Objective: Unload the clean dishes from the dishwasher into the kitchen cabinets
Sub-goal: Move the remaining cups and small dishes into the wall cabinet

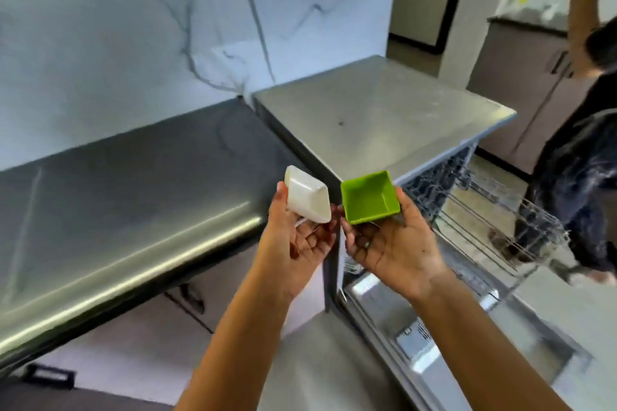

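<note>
Dishes in hand: two, one white square dish and one green square dish.
Left hand: palm up, fingers closed around the white square dish, thumb along its left side.
White dish facing: tipped on edge, its underside turned toward the camera and its opening facing away; the longer diagonal runs from upper left to lower right.
Right hand: palm up, fingertips clamped on the near side of the green square dish; one ring shows on a finger.
Green dish facing: opening up and tilted toward the camera, so the inside is seen; no clear long axis.
Where the dishes are: held side by side, just apart, in the air over the seam between the dark tabletop and the dishwasher.
Dishwasher: one, grey top, door dropped open at lower right.
Racks: one wire rack pulled out; what it holds is too blurred to tell.
Writing and brands: none readable.
Other people: one person in dark clothes at the right edge, one arm raised.
</note>
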